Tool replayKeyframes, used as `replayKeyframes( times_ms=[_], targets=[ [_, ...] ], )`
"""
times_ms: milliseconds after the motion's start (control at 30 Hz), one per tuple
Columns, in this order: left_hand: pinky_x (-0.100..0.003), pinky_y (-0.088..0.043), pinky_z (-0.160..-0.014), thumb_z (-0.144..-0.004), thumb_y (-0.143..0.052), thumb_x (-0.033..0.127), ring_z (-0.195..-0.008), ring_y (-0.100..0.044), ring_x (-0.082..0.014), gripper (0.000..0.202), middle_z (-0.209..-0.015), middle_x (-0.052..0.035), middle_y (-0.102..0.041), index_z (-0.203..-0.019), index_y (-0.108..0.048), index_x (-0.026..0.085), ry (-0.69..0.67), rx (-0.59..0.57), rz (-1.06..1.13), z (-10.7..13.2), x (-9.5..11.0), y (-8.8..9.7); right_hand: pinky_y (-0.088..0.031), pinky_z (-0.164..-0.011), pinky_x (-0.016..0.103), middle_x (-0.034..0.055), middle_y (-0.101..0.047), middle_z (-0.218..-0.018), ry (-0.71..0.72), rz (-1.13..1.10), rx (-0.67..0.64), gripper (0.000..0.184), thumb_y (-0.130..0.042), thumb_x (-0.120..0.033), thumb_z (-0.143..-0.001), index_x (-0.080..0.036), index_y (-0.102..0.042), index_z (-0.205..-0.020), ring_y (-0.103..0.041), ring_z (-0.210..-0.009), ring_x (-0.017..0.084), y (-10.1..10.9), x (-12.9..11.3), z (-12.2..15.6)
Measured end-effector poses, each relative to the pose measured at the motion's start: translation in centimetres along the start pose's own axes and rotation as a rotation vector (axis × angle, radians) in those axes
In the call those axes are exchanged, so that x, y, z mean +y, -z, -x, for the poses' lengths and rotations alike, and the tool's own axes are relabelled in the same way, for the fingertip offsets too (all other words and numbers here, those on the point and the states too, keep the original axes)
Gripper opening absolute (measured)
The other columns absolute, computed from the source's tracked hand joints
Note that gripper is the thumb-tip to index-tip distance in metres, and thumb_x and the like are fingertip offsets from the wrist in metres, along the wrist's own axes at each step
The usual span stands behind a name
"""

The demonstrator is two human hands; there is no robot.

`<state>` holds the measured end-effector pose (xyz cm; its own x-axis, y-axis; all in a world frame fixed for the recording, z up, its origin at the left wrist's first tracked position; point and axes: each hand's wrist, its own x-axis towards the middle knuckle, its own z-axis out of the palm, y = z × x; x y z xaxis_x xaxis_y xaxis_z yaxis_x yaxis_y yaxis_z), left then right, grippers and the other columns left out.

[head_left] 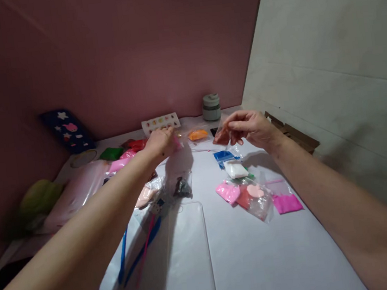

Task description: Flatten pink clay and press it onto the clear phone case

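Note:
My left hand reaches far across the white table, its fingers curled on a small pink clay bag near a white mold tray. My right hand hovers to the right of it, fingers pinched on a clear plastic bag that hangs above a blue clay bag. An orange clay bag lies between the two hands.
Small bags of clay lie scattered: white, pink, magenta, green, dark grey. A clear flat case and blue and pink sticks lie near me. A grey jar stands by the pink wall. Cardboard sits at the right.

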<state>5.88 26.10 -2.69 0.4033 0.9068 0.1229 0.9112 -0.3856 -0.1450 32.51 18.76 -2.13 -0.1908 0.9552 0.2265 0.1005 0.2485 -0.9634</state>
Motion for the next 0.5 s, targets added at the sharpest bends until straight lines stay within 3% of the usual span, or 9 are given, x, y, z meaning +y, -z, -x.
replayKeyframes(
  times_ms=[133, 233, 333, 500],
  targets=[
    [-0.052, -0.051, -0.096, -0.093, -0.062, 0.037, -0.115, -0.059, -0.0282, 0.042, -0.133, -0.0118, -0.057, -0.13, -0.055, 0.018, -0.016, -0.006, 0.01, 0.4, 0.7, 1.2, -0.037, -0.038, 0.024, 0.009, -0.072, -0.074, -0.081, 0.081, -0.114, 0.024, -0.079, -0.034, -0.066, -0.015, -0.073, -0.079, -0.064, -0.052, 0.018, -0.2, 0.7, -0.3],
    [-0.053, -0.044, -0.104, -0.093, -0.061, 0.032, -0.127, -0.052, -0.0315, 0.049, -0.139, -0.0139, -0.054, -0.137, -0.049, 0.017, -0.059, -0.02, 0.034, 2.1, 1.7, 3.1, -0.031, -0.036, 0.023, 0.0089, -0.072, -0.079, -0.049, 0.119, 0.027, 0.023, -0.075, -0.038, -0.072, -0.015, -0.072, -0.074, -0.059, -0.048, 0.013, 0.5, 1.4, -0.7],
    [-0.044, -0.039, -0.107, -0.092, -0.058, 0.026, -0.13, -0.051, -0.0319, 0.048, -0.137, -0.0129, -0.058, -0.138, -0.05, 0.018, -0.11, -0.083, 0.061, 4.9, 2.4, 5.2, -0.032, -0.038, 0.022, 0.008, -0.071, -0.078, -0.023, 0.147, 0.168, 0.022, -0.071, -0.038, -0.074, -0.015, -0.069, -0.073, -0.056, -0.048, 0.01, 1.2, 1.9, -1.0],
    [-0.036, -0.048, -0.094, -0.09, -0.061, 0.029, -0.113, -0.063, -0.0284, 0.04, -0.125, -0.0087, -0.068, -0.129, -0.06, 0.022, -0.152, -0.267, 0.097, 9.1, 2.7, 6.6, -0.031, -0.039, 0.023, 0.0068, -0.07, -0.073, -0.057, 0.253, 0.105, 0.019, -0.07, -0.034, -0.075, -0.015, -0.071, -0.071, -0.053, -0.049, 0.011, 0.9, 2.3, -1.0]
  ],
)
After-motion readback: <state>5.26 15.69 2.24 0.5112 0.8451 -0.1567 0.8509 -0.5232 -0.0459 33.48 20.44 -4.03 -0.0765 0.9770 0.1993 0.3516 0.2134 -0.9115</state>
